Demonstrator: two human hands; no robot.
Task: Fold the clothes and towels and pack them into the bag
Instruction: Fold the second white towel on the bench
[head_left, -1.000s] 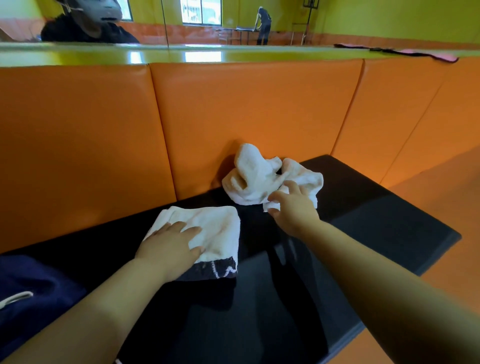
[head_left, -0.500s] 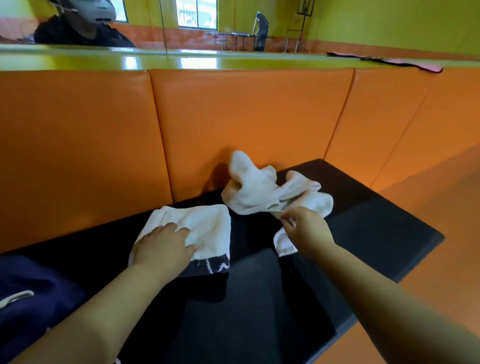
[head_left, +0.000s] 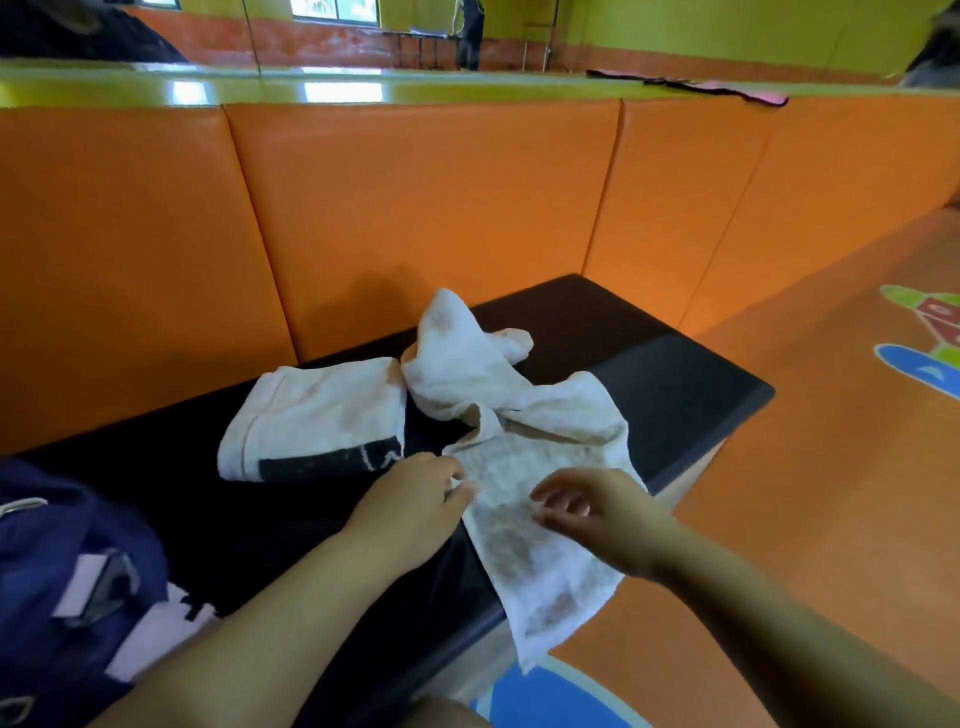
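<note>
Folded white towel (head_left: 317, 415), crumpled white towel (head_left: 519, 431) beside, navy bag (head_left: 57, 571) left

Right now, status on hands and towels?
Left hand pinching loose towel edge; right hand open over it. Folded towel on bench. Nothing blocking.

Navy bag (head_left: 62, 587) cut off by the left and bottom edges, mouth out of view; loose white towel (head_left: 524, 525) partly hidden under the left hand (head_left: 415, 499) and right hand (head_left: 602, 514), grip unclear (fingers blurred); far figure (head_left: 469, 31) in the mirror too small to make out.
</note>
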